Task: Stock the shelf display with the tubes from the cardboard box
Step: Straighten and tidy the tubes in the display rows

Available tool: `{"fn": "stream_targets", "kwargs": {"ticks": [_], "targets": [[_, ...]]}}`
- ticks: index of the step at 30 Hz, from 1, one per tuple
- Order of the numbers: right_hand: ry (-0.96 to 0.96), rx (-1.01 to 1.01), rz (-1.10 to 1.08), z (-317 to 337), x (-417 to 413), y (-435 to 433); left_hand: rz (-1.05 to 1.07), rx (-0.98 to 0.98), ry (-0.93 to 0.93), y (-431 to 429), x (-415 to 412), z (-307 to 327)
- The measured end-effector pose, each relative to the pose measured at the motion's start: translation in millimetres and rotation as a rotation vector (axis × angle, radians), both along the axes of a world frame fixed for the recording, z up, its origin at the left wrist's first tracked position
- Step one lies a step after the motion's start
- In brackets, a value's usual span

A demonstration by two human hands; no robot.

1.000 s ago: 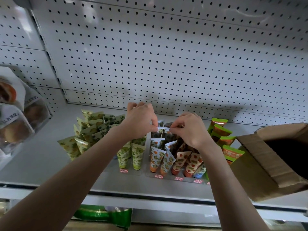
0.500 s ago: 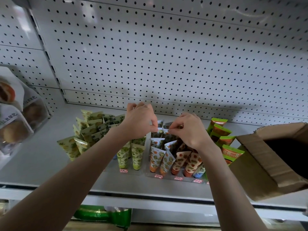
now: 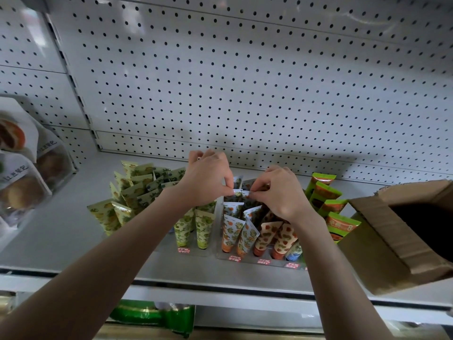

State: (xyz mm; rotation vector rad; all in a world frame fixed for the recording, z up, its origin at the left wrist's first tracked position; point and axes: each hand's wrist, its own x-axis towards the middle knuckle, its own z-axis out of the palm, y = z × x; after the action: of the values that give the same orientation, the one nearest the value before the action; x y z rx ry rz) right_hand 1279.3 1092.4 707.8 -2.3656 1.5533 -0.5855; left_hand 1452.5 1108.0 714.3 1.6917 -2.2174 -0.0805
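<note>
Right now I am in the placing step, seating a tube [image 3: 237, 192] at the back of the display tray [image 3: 250, 260], which stands on the shelf [image 3: 61, 229]. My left hand [image 3: 206, 179] pinches the tube's crimped top edge between thumb and forefinger from one side. My right hand [image 3: 278, 195] pinches the same edge from the other side, its remaining fingers curled in. My fingers cover the join, so I cannot tell whether both hands hold one tube or two neighbours.

As I judge it, the next move is a gentle push down until the cap seats in its lane. Then I square the top with the row in front and release. After that I reach right to the cardboard box [image 3: 382, 244], which sits open just beside the tray. Its inside is too dark to show what is left.

The tube is pale with an orange-fruit print, flat end up and cap down, like those ahead of it. It looks thin and soft, so I expect it to buckle under a hard press. Loose yellow-green tubes [image 3: 137, 190] lie heaped left of the tray.
</note>
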Motion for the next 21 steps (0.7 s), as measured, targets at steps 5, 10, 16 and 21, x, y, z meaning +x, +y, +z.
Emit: {"fn": "stream_targets", "kwargs": {"ticks": [5, 10, 16, 21], "targets": [[-0.031, -0.023, 0.0, -2.0, 0.2, 0.3, 0.0, -0.01, 0.004, 0.9, 0.4, 0.7], [-0.035, 0.016, -0.011, -2.9, -0.6, 1.4, 0.006, -0.004, -0.01, 1.8, 0.3, 0.6], [0.007, 0.027, -0.011, 0.8, -2.3, 2.5, 0.009, 0.017, -0.009, 1.7, 0.3, 0.8], [0.021, 0.033, -0.014, 0.0, -3.2, 2.1, 0.011, 0.03, -0.024, 0.9, 0.8, -0.7]]}}
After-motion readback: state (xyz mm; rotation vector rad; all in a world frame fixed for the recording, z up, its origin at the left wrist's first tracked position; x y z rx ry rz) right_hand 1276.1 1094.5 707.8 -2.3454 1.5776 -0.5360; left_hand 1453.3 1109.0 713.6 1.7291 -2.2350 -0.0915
